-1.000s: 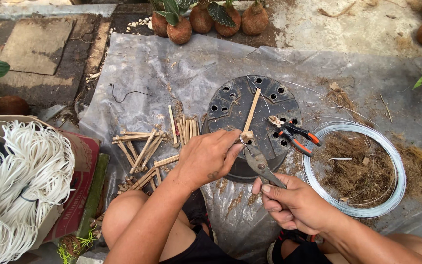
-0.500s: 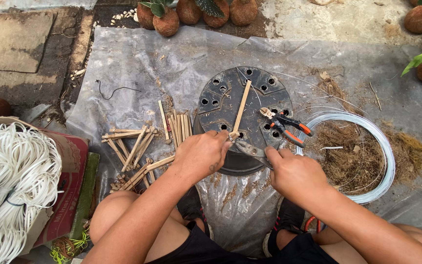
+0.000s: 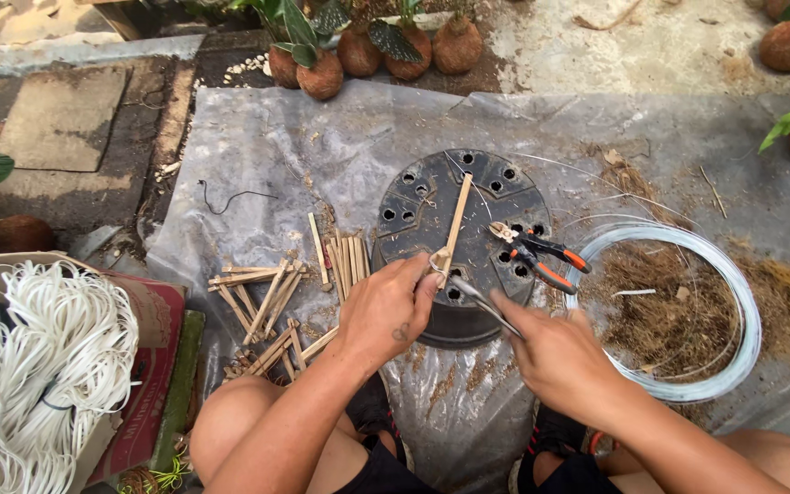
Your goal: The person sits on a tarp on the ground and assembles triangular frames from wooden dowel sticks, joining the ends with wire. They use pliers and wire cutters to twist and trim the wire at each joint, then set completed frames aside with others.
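My left hand (image 3: 384, 311) pinches the near end of a bamboo stick (image 3: 455, 220) that lies across an upturned black plastic pot (image 3: 486, 183) with holes in its base. My right hand (image 3: 555, 352) grips metal pliers (image 3: 477, 300), whose tip sits at that same stick end, where a thin wire loops around it. A second pair of pliers with orange and black handles (image 3: 541, 256) rests on the pot's right side.
Cut bamboo sticks (image 3: 276, 297) lie in a loose pile on the grey plastic sheet (image 3: 267, 146). A coil of silver wire (image 3: 715, 302) rings dry fibre at the right. White cord (image 3: 38, 366) fills a box at the left. Husk-potted plants (image 3: 358, 50) line the far edge.
The view has shifted and come closer. My right hand has moved the pliers up to the stick's near end, beside my left hand's fingers.
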Action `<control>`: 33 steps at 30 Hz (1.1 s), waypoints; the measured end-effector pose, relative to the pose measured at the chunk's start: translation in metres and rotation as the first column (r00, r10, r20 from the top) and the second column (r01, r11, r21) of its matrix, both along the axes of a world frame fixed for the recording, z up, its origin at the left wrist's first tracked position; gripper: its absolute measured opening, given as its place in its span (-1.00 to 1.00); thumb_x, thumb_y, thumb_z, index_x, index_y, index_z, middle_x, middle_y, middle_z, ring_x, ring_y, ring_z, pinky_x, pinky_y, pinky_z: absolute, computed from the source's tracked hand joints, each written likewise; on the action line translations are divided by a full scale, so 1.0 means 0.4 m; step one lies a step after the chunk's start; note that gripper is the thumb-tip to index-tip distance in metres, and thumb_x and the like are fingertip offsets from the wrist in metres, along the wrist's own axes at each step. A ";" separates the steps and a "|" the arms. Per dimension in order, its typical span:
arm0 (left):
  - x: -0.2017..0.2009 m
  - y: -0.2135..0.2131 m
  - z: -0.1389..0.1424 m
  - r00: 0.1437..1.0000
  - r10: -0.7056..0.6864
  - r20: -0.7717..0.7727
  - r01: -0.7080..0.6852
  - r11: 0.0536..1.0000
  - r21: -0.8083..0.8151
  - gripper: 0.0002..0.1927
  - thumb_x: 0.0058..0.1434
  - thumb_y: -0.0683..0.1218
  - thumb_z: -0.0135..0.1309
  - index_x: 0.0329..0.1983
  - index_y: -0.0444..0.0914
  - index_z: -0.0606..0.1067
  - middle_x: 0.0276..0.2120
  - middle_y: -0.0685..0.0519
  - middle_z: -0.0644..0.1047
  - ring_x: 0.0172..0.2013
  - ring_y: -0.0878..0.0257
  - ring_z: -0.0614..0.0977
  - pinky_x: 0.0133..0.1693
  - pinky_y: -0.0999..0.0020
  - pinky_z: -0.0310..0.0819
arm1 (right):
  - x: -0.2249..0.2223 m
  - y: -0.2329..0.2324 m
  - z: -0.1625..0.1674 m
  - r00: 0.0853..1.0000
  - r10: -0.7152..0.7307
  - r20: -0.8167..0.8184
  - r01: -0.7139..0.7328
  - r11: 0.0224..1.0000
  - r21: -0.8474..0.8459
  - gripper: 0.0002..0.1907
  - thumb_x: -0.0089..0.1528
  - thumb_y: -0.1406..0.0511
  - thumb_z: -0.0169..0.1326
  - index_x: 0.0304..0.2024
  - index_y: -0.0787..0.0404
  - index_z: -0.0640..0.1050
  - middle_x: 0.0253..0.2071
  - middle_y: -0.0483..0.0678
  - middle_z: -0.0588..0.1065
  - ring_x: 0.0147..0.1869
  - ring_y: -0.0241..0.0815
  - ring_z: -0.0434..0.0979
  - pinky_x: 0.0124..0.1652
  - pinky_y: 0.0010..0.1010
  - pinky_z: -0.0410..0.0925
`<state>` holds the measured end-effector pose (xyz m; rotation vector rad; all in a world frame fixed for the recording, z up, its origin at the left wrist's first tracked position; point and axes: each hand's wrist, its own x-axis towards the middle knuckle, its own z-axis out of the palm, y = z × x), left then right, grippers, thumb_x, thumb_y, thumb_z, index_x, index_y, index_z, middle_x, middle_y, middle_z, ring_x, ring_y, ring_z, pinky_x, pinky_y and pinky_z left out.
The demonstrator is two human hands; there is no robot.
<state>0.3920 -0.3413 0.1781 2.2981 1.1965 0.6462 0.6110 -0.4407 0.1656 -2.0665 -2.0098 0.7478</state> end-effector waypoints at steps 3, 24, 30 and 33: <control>-0.009 0.008 0.010 0.987 -0.053 0.151 0.041 0.996 0.080 -0.68 0.33 -0.01 0.10 0.05 -0.27 0.55 -0.20 -0.10 0.64 -0.27 -0.12 0.66 -0.29 0.06 0.54 | 0.034 0.002 0.011 0.738 -0.095 -0.668 -0.166 0.934 -0.316 -0.61 0.41 0.21 -0.07 0.22 0.23 0.50 -0.14 0.01 0.67 -0.17 -0.10 0.66 -0.39 -0.40 0.42; -0.024 -0.006 0.026 0.964 -0.198 0.178 0.179 0.977 0.117 -0.69 0.36 -0.07 0.09 0.12 -0.27 0.49 -0.26 -0.07 0.61 -0.34 -0.07 0.66 -0.37 0.11 0.52 | 0.039 -0.032 -0.006 -0.091 -0.497 -0.863 -0.414 0.807 -0.421 -0.41 0.41 0.27 -0.12 0.46 0.38 0.23 -0.27 0.15 0.48 -0.44 -0.08 0.60 -0.58 -0.52 0.37; -0.027 -0.003 0.027 0.967 -0.183 0.177 0.166 0.980 0.105 -0.70 0.36 -0.07 0.10 0.11 -0.25 0.49 -0.25 -0.07 0.61 -0.32 -0.09 0.66 -0.36 0.10 0.52 | 0.010 -0.038 0.017 -0.100 -0.639 -0.762 -0.350 0.740 -0.575 -0.37 0.31 0.20 -0.11 0.44 0.18 0.26 -0.41 0.02 0.40 -0.58 -0.11 0.43 -0.59 -0.32 0.31; -0.027 0.001 0.029 0.965 -0.186 0.183 0.171 0.981 0.096 -0.70 0.35 -0.07 0.10 0.11 -0.25 0.50 -0.26 -0.07 0.61 -0.31 -0.09 0.66 -0.34 0.08 0.52 | -0.004 -0.042 0.022 -0.190 -0.639 -0.746 -0.410 0.742 -0.531 -0.47 0.35 0.19 -0.11 0.36 0.18 0.32 -0.47 -0.03 0.34 -0.62 -0.23 0.33 -0.67 -0.42 0.20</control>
